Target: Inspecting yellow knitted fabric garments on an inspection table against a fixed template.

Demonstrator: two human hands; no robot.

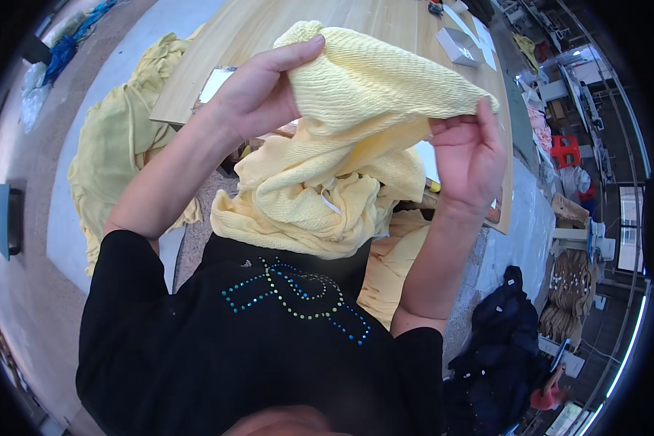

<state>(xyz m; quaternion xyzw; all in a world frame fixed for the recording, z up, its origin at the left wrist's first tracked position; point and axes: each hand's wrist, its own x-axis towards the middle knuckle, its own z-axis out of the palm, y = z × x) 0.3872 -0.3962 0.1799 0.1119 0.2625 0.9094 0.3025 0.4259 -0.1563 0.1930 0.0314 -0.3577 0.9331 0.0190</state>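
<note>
A pale yellow ribbed knit garment [385,73] is stretched between my two raised hands, and the rest of it lies bunched in folds below, in front of my body. My left hand [265,91] pinches its upper left edge, thumb on top and the other fingers behind the fabric. At the right corner, my right hand [472,149] grips the edge with the fingertips. A small white label [331,202] shows among the lower folds.
A wooden table [247,36] stands ahead, with a white box [459,47] at its far right. More yellow fabric [123,145] is heaped at the left. Dark clothing [503,349] lies at the lower right, and a red stool [565,151] stands farther right.
</note>
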